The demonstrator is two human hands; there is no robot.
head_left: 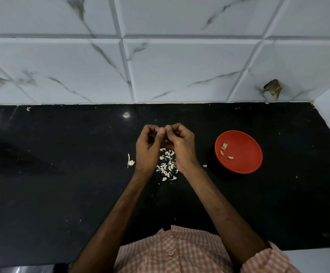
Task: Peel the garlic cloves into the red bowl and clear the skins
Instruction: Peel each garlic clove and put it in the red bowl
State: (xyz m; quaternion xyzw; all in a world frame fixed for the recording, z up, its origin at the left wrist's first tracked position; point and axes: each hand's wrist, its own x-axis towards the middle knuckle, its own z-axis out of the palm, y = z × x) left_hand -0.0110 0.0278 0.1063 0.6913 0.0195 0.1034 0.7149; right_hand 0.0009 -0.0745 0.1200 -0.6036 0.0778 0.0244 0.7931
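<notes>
Just right of the right hand (181, 148), pale crescent cloves (224, 146) lie in the round red bowl (245, 166), papery skins (167, 167) litter the glossy black counter (61, 174) between the wrists, and that hand meets the left hand (147, 149), both curled fingertip to fingertip, their contents hidden.

Reads dim, cool and flat. Brightest on the white wall tiles (179, 71), near-black on the tabletop (41, 174), with faint sheen at its far left. Soft shadow left of the red bowl (239, 152). Wide-angle bending toward the edges; slightly soft throughout.
</notes>
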